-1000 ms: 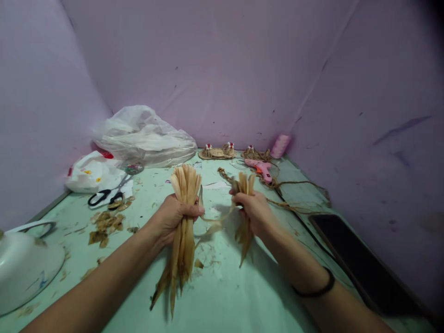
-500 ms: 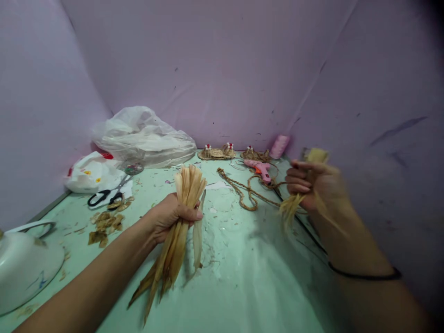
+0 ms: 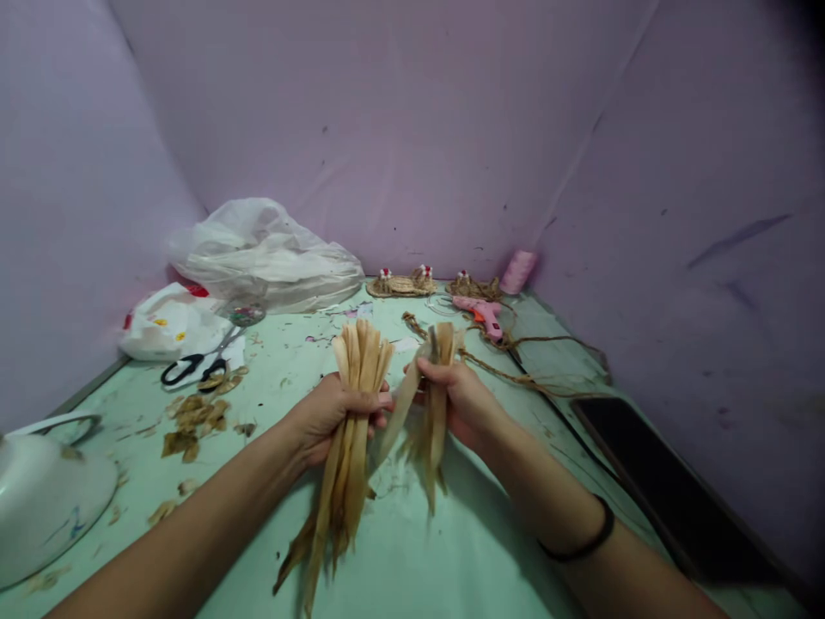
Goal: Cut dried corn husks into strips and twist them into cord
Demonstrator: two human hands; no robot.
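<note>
My left hand (image 3: 335, 417) is closed round a bundle of long, dried, pale-brown leaf strips (image 3: 348, 481), their cut ends fanned upward and their tapering ends hanging down. Just to its right, my right hand (image 3: 451, 395) grips a smaller bunch of strips (image 3: 436, 430), which also points up and down. One pale strip (image 3: 398, 413) slants between the two hands; its lower end reaches behind the larger bundle. Both bunches are held above the green table (image 3: 464, 567).
Black-handled scissors (image 3: 210, 365), leaf scraps (image 3: 197, 417) and a white bowl-like object (image 3: 51, 507) lie left. Plastic bags (image 3: 271, 258) stand behind. A pink glue gun (image 3: 480, 314), braided cord (image 3: 496, 370), woven slippers (image 3: 400, 285) and a dark phone-like slab (image 3: 670, 490) are farther right.
My right hand has moved left with its strips, from the right side to beside my left hand. The dark slab now shows. The left bundle has shifted slightly right.
</note>
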